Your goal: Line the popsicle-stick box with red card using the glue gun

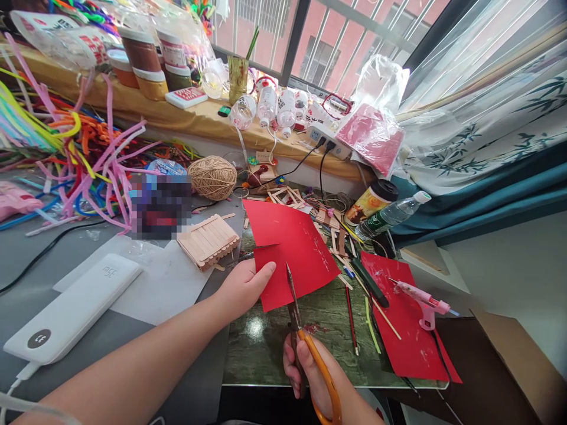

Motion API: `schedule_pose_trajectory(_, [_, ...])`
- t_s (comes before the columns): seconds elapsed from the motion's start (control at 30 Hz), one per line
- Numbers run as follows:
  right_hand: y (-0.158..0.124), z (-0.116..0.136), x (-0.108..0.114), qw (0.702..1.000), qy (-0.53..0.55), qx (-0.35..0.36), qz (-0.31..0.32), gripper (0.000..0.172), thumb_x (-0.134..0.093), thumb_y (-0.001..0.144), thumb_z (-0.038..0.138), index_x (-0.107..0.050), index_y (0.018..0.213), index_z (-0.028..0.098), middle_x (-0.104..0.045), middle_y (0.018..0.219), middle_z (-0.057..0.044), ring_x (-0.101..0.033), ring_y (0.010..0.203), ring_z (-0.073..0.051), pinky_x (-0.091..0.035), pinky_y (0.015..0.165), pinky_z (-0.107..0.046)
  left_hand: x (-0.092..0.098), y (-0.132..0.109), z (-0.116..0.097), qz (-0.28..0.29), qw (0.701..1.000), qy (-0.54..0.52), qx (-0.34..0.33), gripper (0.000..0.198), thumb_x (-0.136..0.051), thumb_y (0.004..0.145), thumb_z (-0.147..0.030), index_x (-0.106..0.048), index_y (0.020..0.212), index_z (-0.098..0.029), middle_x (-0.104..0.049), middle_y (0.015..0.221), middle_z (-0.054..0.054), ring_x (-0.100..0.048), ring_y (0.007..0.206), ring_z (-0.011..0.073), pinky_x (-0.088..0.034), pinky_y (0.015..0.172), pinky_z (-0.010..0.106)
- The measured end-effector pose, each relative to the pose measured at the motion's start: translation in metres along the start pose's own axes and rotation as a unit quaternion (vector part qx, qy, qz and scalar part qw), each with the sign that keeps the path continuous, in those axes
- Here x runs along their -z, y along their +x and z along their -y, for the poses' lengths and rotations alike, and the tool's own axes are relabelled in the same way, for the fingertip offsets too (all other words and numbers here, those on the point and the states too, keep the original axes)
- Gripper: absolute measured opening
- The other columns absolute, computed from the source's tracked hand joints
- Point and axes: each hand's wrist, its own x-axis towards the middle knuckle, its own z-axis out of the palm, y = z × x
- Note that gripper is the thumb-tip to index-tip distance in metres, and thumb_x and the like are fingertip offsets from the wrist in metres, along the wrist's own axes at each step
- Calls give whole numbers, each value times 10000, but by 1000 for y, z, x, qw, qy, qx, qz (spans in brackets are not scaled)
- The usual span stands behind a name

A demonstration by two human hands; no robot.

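Observation:
My left hand [244, 287] pinches the left edge of a red sheet of paper [295, 248], held above the green mat [266, 348]. My right hand [310, 372] grips orange-handled scissors [305, 342] near the table's front edge. The scissor blades point up into the paper's lower edge, where a cut runs into the sheet. A second slit shows at the paper's left side, beside my thumb.
Another red sheet [407, 319] with a pink glue gun [423, 304] lies right. A popsicle-stick panel [208, 241], twine ball [212, 177], white power bank [73, 307], pipe cleaners [80, 147], a water bottle [390, 215] and loose sticks surround the mat. Jars and bottles line the windowsill.

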Motion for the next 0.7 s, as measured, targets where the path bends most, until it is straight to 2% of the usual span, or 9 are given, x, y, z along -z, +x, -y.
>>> schedule_pose_trajectory(0.47, [-2, 6, -2, 999, -15, -35, -19, 688, -450, 910, 922, -454, 881, 235, -399, 623, 84, -326, 492, -77, -402, 451, -199, 1, 0, -1, -2, 1000, -2, 6, 501, -506, 1033, -615, -732, 973, -172, -797, 1000, 93, -737, 911, 285, -570, 790, 350])
schedule_pose_trajectory(0.7, [-2, 13, -4, 998, -15, -57, -24, 711, -478, 873, 947, -433, 848, 238, -408, 607, 93, -338, 464, -62, -398, 447, -196, 1, -1, -1, -2, 1000, -7, 11, 499, -504, 1032, -608, -724, 950, -169, -776, 951, 87, -708, 855, 266, -536, 749, 339])
